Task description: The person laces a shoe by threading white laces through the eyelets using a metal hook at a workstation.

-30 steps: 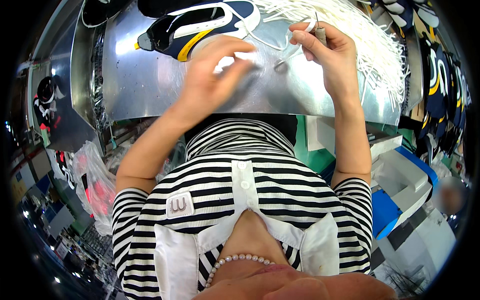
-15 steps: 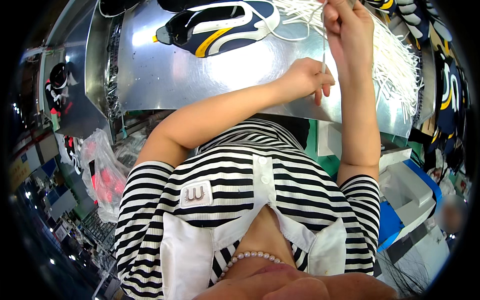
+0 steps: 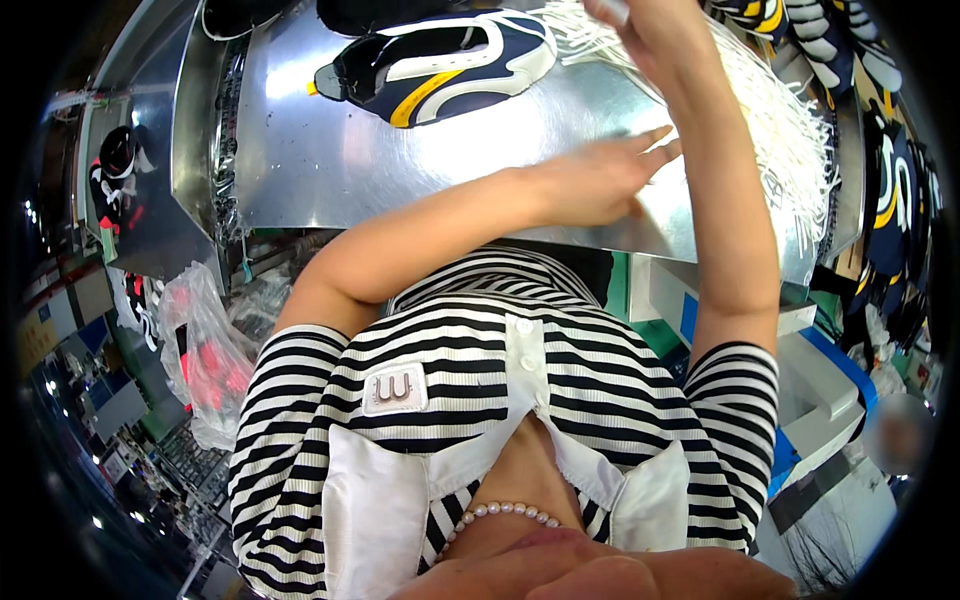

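Note:
My left hand [image 3: 600, 182] hovers over the near right part of the metal tabletop [image 3: 300, 170], blurred by motion. Its fingers are spread, and no lace shows between them. Farther up, my right hand [image 3: 665, 45] reaches past the near side of a heap of white shoelaces [image 3: 785, 130]. The upper edge of the view cuts off its fingertips, so its grip is hidden; a small white band or strip shows at its fingers. Left of it lies a navy, white and yellow shoe upper [image 3: 450, 75], with the toe toward the laces.
A dark shoe piece [image 3: 365, 12] lies at the far edge. Several more uppers [image 3: 885, 200] hang or stand at the right. At left are a metal side panel [image 3: 195, 120] and a clear plastic bag [image 3: 210, 360]. A white and blue machine [image 3: 820, 390] stands right of me.
The lace stretched between my hands no longer shows. My left hand has spread its fingers and shifted slightly left; my right hand has moved up and left. The shoe upper appears slightly lower.

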`<state>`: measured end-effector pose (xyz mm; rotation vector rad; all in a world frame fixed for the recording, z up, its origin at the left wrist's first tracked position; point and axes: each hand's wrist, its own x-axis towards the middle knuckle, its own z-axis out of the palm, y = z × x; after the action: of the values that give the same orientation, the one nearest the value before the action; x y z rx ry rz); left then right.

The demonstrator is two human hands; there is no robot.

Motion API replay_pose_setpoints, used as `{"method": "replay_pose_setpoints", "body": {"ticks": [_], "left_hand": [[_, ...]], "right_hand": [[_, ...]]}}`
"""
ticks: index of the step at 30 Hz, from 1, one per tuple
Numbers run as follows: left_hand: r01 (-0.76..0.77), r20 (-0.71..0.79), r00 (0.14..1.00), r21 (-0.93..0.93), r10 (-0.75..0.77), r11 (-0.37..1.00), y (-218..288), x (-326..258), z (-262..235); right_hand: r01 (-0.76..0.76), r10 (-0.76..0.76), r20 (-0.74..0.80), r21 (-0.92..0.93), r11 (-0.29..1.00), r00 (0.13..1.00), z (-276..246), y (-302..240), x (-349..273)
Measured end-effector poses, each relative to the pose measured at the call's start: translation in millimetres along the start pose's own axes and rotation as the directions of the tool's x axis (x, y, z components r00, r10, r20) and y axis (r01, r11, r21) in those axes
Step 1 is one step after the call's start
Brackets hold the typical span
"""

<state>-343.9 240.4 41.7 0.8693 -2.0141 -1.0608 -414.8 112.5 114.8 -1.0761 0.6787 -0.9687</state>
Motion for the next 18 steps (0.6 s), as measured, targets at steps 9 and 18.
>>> {"method": "replay_pose_setpoints", "body": {"ticks": [9, 18], "left_hand": [[0.248, -0.171, 0.967, 0.796, -0.187, 0.553, -15.3, -79.7, -149.7], [0.415, -0.151, 0.893, 0.641, -0.423, 0.646, 18.9, -92.3, -146.5]], "right_hand": [[-0.043, 0.023, -0.086, -0.242, 0.969, 0.996, 27.6, 59.2, -65.8], [0.061, -0.129, -0.181, -0.342, 0.938, 0.975, 64.4, 132.5, -58.1]]}}
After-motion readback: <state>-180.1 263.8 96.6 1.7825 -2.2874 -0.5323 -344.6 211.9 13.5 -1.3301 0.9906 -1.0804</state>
